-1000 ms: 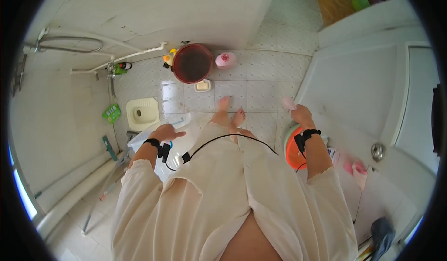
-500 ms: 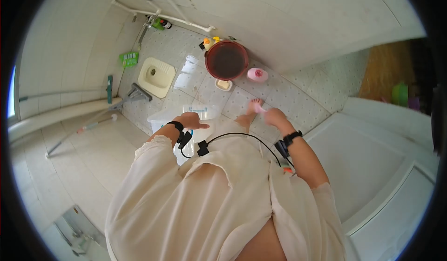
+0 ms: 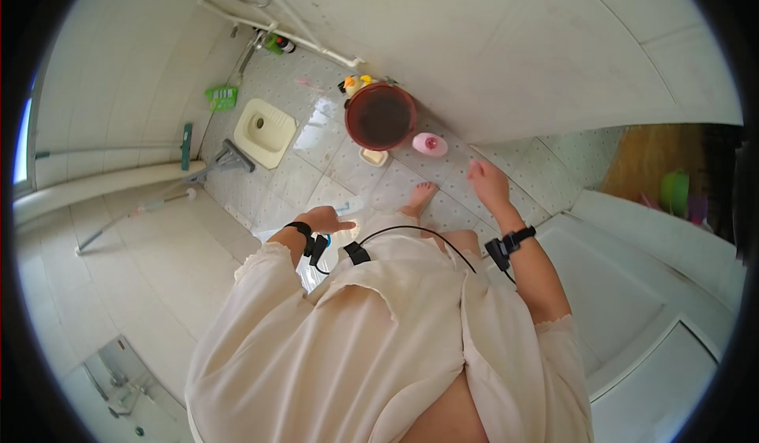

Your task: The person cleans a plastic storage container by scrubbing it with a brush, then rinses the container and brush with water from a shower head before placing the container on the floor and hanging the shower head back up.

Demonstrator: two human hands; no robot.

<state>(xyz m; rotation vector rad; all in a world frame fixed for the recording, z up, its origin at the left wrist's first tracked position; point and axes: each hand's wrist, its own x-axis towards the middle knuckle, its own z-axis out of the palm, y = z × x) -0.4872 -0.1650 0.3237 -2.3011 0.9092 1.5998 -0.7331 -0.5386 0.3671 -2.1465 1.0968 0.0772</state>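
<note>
My left hand [image 3: 322,220], with thumb stretched out away from the partly hidden fingers, is over a clear plastic tub [image 3: 310,273]. Nothing shows in its grasp. Off to the right, my right hand [image 3: 489,183] is raised over the tiled floor, fingers loosely bent and slightly apart, with no object visible in it. A thin pink object [image 3: 308,85], blurred, shows near the far wall, left of a yellow duck-like item [image 3: 354,85]. Closest to my right hand is a pink bottle [image 3: 429,144], upright on the floor.
A dark red bucket [image 3: 402,136] of dark water stands by the wall, with a soap dish [image 3: 373,157] before it. Left are a squat toilet [image 3: 278,138], a mop [image 3: 231,158] and a green basket [image 3: 222,97]. A raised white basin [image 3: 601,285] lies right.
The pink object has left my right hand and shows far off near the wall. My right hand has risen and moved rightward. The view has shifted slightly.
</note>
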